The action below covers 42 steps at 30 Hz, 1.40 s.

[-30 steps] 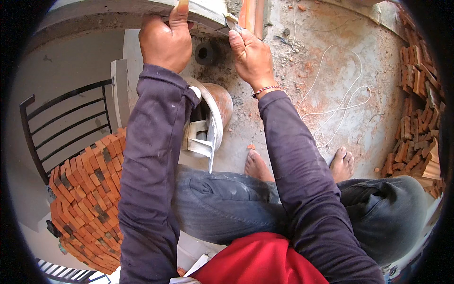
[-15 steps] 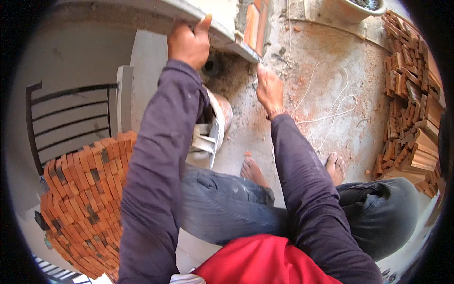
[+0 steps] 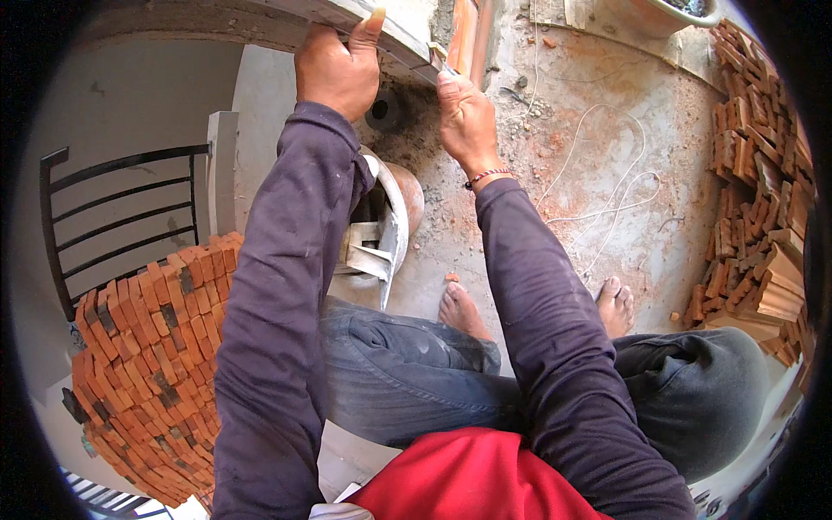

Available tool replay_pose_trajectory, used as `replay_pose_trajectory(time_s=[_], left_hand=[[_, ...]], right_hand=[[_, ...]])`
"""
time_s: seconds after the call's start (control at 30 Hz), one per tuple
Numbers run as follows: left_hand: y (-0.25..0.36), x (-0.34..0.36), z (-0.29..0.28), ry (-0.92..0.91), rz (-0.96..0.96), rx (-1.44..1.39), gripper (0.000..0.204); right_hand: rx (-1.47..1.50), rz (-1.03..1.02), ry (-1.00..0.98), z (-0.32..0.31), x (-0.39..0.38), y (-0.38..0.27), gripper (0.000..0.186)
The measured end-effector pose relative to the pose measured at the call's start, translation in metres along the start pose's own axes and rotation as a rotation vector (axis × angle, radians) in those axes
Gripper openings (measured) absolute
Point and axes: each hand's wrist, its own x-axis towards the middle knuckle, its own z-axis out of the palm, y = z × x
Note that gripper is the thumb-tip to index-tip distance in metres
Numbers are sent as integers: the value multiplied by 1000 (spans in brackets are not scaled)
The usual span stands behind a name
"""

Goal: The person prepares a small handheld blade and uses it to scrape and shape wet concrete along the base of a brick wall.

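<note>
The left hand [image 3: 338, 65] is closed over the edge of a long pale grey plank [image 3: 394, 35] that runs slantwise across the top of the view, thumb raised against its face. The right hand [image 3: 465, 121], just right of it on the same plank, pinches a small thin tool [image 3: 439, 59] whose tip touches the plank's lower edge. An upright orange brick [image 3: 462, 39] stands right of the plank. Below the plank lie 2 bare feet [image 3: 464, 312] on dusty concrete; a stack of red bricks [image 3: 147, 364] sits far left
</note>
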Motion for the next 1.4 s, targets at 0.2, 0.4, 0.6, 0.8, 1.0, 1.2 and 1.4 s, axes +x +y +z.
replay_pose_trajectory(time_s=[0.2, 0.4, 0.6, 0.8, 1.0, 1.2, 1.4], left_hand=[[1, 0, 0, 18, 10, -41, 65], [1, 0, -2, -28, -4, -42, 63], [-4, -1, 1, 7, 21, -77, 62], [-4, 2, -2, -30, 7, -28, 62], [-3, -2, 3, 52, 37, -215, 59], [-2, -2, 3, 47, 69, -98, 58], [-3, -1, -1, -2, 65, -121, 58]], right_hand=[[58, -81, 63, 6, 3, -2, 55], [31, -77, 47, 5, 6, 1, 55], [37, -92, 23, 3, 7, -2, 52], [-141, -106, -2, -3, 10, 4, 48], [-393, 128, -26, -25, -45, 80, 47], [19, 4, 50, -13, -22, 23, 53], [19, 0, -19, -2, -1, -5, 54]])
